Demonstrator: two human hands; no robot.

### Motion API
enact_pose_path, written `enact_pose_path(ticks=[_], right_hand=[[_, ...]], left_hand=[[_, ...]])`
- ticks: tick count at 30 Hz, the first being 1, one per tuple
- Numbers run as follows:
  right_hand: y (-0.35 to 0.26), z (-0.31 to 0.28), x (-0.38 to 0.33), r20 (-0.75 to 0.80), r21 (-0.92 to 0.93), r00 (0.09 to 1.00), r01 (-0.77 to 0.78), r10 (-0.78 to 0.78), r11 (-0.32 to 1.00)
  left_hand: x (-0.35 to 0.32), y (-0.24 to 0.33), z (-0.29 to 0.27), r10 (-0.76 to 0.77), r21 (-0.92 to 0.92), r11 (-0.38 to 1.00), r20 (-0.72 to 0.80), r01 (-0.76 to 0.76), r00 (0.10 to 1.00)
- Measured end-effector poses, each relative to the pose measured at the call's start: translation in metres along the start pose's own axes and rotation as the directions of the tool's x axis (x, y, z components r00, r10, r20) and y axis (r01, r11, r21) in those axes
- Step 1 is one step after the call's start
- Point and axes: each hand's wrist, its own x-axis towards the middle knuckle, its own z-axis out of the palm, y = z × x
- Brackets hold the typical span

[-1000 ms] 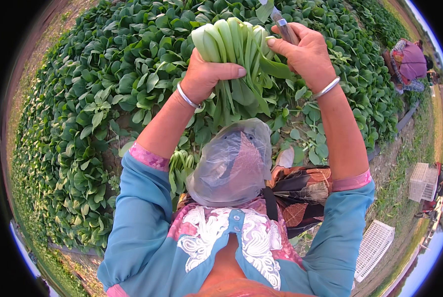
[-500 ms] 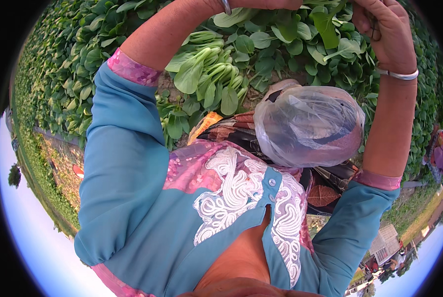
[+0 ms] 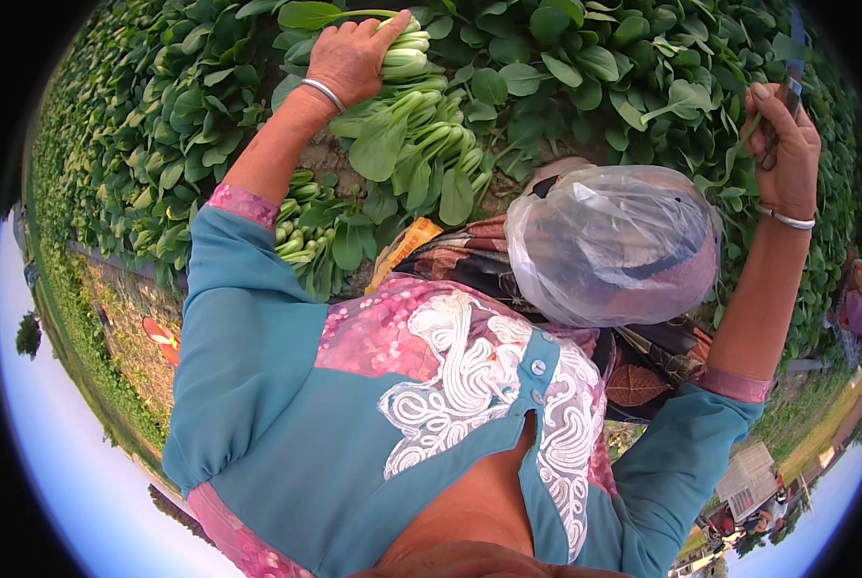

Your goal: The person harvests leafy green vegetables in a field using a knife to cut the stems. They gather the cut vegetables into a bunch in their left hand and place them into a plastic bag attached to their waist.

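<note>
My left hand [image 3: 354, 58] is at the upper left, its fingers closed around a bok choy [image 3: 404, 48] at the far end of a pile. Cut bok choy [image 3: 421, 135] lie heaped from there toward me, pale stems to the right. My right hand [image 3: 785, 144], raised at the upper right, grips dark-handled scissors [image 3: 793, 89]; the blade points away and part of the handle is hidden in the palm. A thin green stem hangs beside those fingers. Each wrist wears a silver bangle.
Growing leafy greens [image 3: 585, 67] spread ahead and on both sides. A clear plastic bag [image 3: 614, 241] covers my knee. More cut bok choy [image 3: 305, 226] lie under my left forearm, near an orange-yellow strip [image 3: 407, 249]. Purple cloth [image 3: 860, 303] shows at the far right.
My left hand has moved left and back from the top centre to the pile, with a bok choy in it. The right hand has shifted slightly right and nearer, and the scissors blade now shows.
</note>
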Motion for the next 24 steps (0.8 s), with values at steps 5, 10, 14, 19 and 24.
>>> enact_pose_path(ticks=[5, 10, 14, 19, 24], right_hand=[[0.05, -0.055, -0.032, -0.253, 0.1, 0.956, -0.129, 0.15, 0.987], [0.095, -0.073, -0.048, -0.47, 0.111, 0.858, -0.175, 0.206, 0.978], [0.129, -0.103, -0.054, -0.632, 0.065, 0.753, -0.183, 0.182, 0.981], [0.197, -0.132, -0.084, -0.775, 0.138, 0.562, -0.295, 0.289, 0.945], [0.244, -0.148, -0.12, -0.793, 0.162, 0.457, -0.48, 0.403, 0.862]], left_hand=[[-0.028, 0.001, 0.174, -0.116, -0.376, 0.891, 0.352, 0.254, 0.929], [-0.026, 0.002, 0.182, -0.153, -0.498, 0.827, 0.246, 0.26, 0.957], [-0.025, -0.025, 0.199, -0.086, -0.751, 0.642, 0.129, 0.154, 0.988], [-0.022, -0.033, 0.159, -0.05, -0.503, 0.86, 0.085, 0.087, 0.995], [0.001, -0.014, 0.117, 0.014, -0.357, 0.934, -0.052, -0.031, 0.999]])
